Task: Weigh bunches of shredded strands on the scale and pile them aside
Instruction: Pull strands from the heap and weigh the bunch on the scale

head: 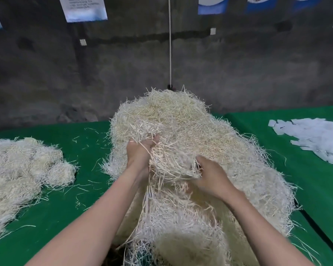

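Note:
A tall heap of pale shredded strands [183,121] fills the middle of the green table [81,204]. Both hands are dug into its near face around one bunch of strands [171,162]. My left hand [139,152] grips the bunch from the left, fingers curled up into the strands. My right hand [211,177] grips it from the right, fingertips buried in the strands. A lower pile of rounded strand bunches [21,169] lies on the table at the left. No scale shows in this view.
White paper slips [311,137] are spread at the right on a second green surface, with a dark gap [319,227] between the two tables. Loose strands litter the cloth between the heaps. A white cord [170,43] hangs down the dark wall behind.

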A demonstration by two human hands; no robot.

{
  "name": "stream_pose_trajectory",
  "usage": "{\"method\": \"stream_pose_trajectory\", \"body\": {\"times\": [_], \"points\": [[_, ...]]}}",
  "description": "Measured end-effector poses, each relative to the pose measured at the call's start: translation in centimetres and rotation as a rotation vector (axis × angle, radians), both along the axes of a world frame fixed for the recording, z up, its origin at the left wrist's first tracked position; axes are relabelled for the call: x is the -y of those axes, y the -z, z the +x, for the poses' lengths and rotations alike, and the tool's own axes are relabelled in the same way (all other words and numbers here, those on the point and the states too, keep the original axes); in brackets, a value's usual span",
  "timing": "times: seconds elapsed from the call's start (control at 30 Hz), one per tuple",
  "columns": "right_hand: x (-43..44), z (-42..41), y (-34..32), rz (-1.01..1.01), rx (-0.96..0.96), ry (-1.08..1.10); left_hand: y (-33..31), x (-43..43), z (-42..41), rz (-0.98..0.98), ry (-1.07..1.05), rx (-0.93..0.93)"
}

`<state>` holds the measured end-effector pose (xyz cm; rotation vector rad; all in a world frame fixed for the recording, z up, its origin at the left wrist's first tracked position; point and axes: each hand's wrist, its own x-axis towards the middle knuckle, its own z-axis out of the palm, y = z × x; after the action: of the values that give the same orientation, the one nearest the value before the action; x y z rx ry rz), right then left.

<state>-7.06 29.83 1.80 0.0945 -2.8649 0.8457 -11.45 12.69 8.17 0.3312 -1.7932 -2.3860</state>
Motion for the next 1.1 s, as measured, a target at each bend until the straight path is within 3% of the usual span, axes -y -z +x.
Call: {"method": "stream_pose_trajectory", "body": {"times": [0.03, 0.1, 0.17, 0.23, 0.3, 0.57, 0.67, 0.73, 0.87, 0.93, 1.03, 1.1], "points": [[0.6, -0.2, -0.6, -0.062, -0.043, -0.001, -0.4, -0.2, 0.3, 0.024, 0.033, 0.000], [1.9, -0.3, -0.2, -0.113, 0.056, -0.031, -1.4, -0.6, 0.9, 0.090, 0.120, 0.030], [2.5, 0.2, 2.2, 0.013, 0.214, -0.099, -2.5, -0.9, 1.4, 0.156, 0.183, 0.046], [1.5, 0.9, 5.1, 0.191, 0.264, -0.113, -2.7, -1.0, 1.6, 0.204, 0.217, 0.035], [-0.1, 1.2, 7.4, 0.229, 0.279, -0.079, -1.9, -1.0, 1.9, 0.202, 0.185, 0.035], [-3.0, 3.9, 7.9, 0.001, 0.454, -0.079, -2.1, 0.9, 1.8, 0.173, 0.091, 0.007], [-3.2, 4.8, 6.3, -0.341, 0.471, -0.062, -2.5, 1.4, 2.0, 0.175, 0.118, 0.007], [-3.0, 5.3, 3.5, -0.436, 0.469, -0.076, -3.0, 1.5, 2.2, 0.132, 0.133, 0.000], [-3.2, 4.4, -4.1, -0.282, 0.203, -0.104, -3.3, 1.7, 2.1, 0.028, 0.175, -0.019], [-3.3, 3.4, -6.6, -0.336, 0.061, -0.072, -3.4, 1.8, 2.1, 0.010, 0.248, -0.041], [-1.1, 2.0, -7.2, -0.546, 0.242, -0.191, -4.3, 1.5, 2.2, 0.001, 0.389, -0.060], [1.6, 1.2, -5.8, -0.463, 0.413, -0.232, -4.6, 1.0, 2.0, 0.015, 0.468, -0.053]]}}
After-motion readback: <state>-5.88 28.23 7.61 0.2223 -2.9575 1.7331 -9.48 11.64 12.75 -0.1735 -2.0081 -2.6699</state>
